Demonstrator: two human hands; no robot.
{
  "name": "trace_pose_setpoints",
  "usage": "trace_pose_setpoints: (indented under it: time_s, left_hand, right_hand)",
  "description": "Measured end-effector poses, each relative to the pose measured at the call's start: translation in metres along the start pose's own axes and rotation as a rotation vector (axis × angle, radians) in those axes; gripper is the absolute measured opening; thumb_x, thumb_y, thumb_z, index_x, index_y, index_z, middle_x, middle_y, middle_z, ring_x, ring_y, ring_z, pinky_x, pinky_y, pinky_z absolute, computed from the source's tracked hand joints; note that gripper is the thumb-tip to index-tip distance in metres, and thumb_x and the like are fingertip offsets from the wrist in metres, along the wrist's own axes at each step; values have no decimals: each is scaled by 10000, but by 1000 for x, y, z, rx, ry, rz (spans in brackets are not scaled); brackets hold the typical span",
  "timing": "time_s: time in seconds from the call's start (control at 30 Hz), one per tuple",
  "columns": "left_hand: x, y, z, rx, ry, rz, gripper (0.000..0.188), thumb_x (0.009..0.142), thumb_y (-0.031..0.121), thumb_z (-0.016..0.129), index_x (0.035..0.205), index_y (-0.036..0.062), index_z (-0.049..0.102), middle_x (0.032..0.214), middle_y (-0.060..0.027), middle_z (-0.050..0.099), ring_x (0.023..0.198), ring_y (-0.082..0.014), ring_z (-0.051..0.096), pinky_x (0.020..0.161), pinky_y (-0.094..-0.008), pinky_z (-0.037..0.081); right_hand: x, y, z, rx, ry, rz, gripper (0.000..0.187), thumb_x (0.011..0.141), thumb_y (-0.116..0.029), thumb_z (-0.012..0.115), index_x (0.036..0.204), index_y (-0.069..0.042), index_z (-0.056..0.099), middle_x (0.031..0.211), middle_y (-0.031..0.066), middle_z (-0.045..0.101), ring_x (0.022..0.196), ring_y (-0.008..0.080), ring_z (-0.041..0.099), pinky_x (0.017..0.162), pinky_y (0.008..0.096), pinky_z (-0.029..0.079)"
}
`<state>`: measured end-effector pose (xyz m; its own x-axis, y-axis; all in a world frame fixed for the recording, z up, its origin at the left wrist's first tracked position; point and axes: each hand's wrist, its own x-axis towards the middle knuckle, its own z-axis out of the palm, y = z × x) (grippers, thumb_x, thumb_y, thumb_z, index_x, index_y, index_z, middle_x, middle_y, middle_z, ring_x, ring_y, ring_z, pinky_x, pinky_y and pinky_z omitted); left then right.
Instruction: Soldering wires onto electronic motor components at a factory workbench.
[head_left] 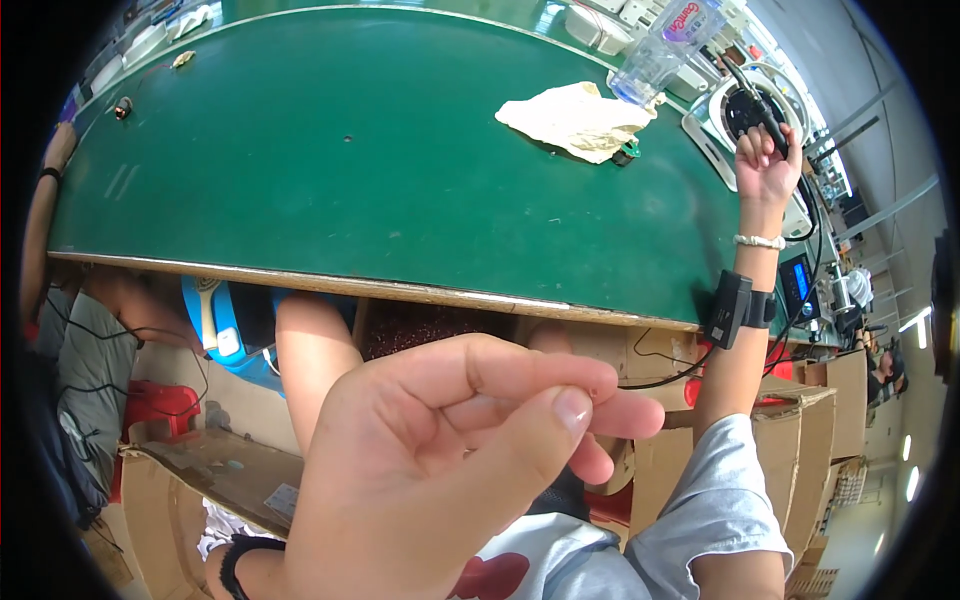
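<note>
My left hand is raised large in the foreground, in front of the table's near edge. Its thumb and index finger are pinched together, and anything between them is too small or hidden to make out. At the far right my right hand is closed around the black handle of a soldering iron. The iron points up and left, in front of a round white device with a dark centre. A soldering station with a lit blue display stands beside my right forearm.
A crumpled pale cloth lies on the green table near a clear plastic bottle. A small dark part sits by the cloth. Another person's arm rests at the left edge. Cardboard boxes stand below.
</note>
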<state>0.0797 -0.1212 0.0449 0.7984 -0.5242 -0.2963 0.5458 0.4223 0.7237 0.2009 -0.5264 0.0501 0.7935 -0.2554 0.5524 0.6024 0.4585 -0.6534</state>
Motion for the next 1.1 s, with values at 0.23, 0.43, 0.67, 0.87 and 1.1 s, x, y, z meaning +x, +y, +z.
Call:
trace_pose_setpoints:
  time_s: [0.23,0.43,0.67,0.87,1.1]
  left_hand:
    - [-2,0,1,51,21,26,128,793,86,491,845,-6,562,781,-205,601,583,-165,553,390,-187,344]
    - [3,-3,-3,26,30,96,131,765,127,513,798,5,549,764,-191,601,595,-167,550,405,-196,334]
    - [0,-2,-7,39,112,104,129,779,139,496,822,34,557,779,-151,605,621,-159,539,436,-208,325]
    - [3,5,-16,23,95,89,130,784,141,485,842,46,554,822,-111,599,670,-138,505,456,-201,307]
    - [3,11,-21,6,122,71,143,778,141,487,857,39,549,847,-89,598,687,-120,503,469,-196,310]
  right_hand:
    - [0,-1,2,-11,14,-17,217,854,-213,395,745,-67,513,494,40,370,411,99,287,393,208,232]
    - [-1,-1,2,-29,31,-15,251,857,-218,381,726,-54,518,508,30,346,417,94,270,413,211,231]
    - [1,-3,-2,14,-29,13,237,852,-207,394,743,-39,522,515,28,334,425,94,274,418,211,231]
    - [3,2,-7,31,-33,15,211,849,-195,410,759,-34,513,515,35,345,423,94,277,413,207,229]
    - [5,0,-8,19,-32,-9,206,853,-183,405,769,-22,504,520,41,345,429,95,276,414,206,231]
